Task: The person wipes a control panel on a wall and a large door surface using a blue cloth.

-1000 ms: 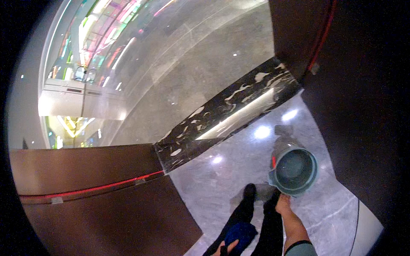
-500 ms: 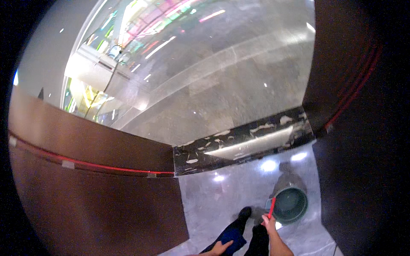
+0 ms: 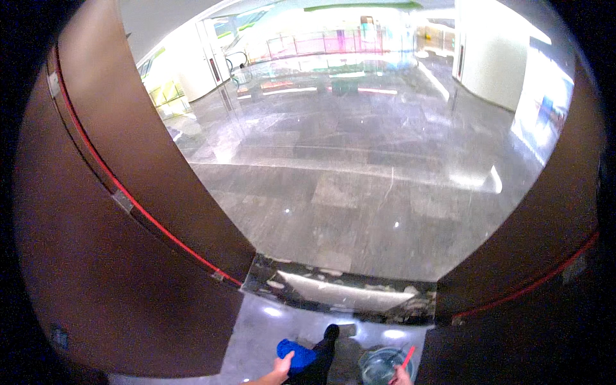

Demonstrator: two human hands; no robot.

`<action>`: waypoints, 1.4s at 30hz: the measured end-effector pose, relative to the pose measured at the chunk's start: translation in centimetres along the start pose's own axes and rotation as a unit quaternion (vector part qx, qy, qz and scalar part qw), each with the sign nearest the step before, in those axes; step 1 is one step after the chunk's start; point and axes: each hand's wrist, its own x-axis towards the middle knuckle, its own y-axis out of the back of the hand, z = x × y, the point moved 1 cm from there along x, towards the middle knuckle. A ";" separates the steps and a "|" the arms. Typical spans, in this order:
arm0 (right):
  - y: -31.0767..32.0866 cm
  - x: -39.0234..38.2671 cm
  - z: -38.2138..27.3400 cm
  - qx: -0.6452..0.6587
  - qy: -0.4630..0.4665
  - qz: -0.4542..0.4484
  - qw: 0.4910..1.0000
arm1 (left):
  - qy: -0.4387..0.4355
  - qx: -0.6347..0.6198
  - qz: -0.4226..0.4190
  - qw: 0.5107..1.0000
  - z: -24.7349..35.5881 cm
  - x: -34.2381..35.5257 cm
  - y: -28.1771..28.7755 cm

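Observation:
My left hand (image 3: 283, 364) comes up from the lower edge, its fingers closed on a blue cloth (image 3: 294, 355) held in front of my dark-trousered leg. To its right, my right hand (image 3: 401, 376) is wrapped round a slim red handle (image 3: 410, 355) that sticks up past the fingers. Behind that hand is a round greenish bucket (image 3: 374, 363), partly covered by the hand. Whether the red handle is joined to the bucket, I cannot tell. My dark shoe (image 3: 332, 331) shows on the shiny pale floor between the hands.
Brown panels with a red strip flank me at left (image 3: 147, 269) and right (image 3: 507, 263). Ahead lies a dark marbled threshold (image 3: 333, 292), partly worn, then a wide glossy grey hall floor (image 3: 346, 192). White columns (image 3: 491, 61) and a glass railing (image 3: 321, 45) stand farther off.
My view has lifted and swung, so more of the hall shows and the bucket sits lower in the picture. My left hand with the blue cloth now shows farther from the leg.

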 end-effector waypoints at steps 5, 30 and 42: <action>-6.7 -5.7 -16.5 0.044 0.048 0.020 0.998 | 0.049 -0.100 0.028 0.993 7.5 6.8 -5.0; -15.5 -9.2 -80.4 0.176 0.221 -0.162 0.945 | 0.111 -0.286 -0.498 0.811 60.9 -1.5 -48.8; -19.5 -11.4 -104.1 0.207 0.258 -0.136 0.934 | 0.106 -0.172 -0.516 0.832 78.6 5.9 -70.6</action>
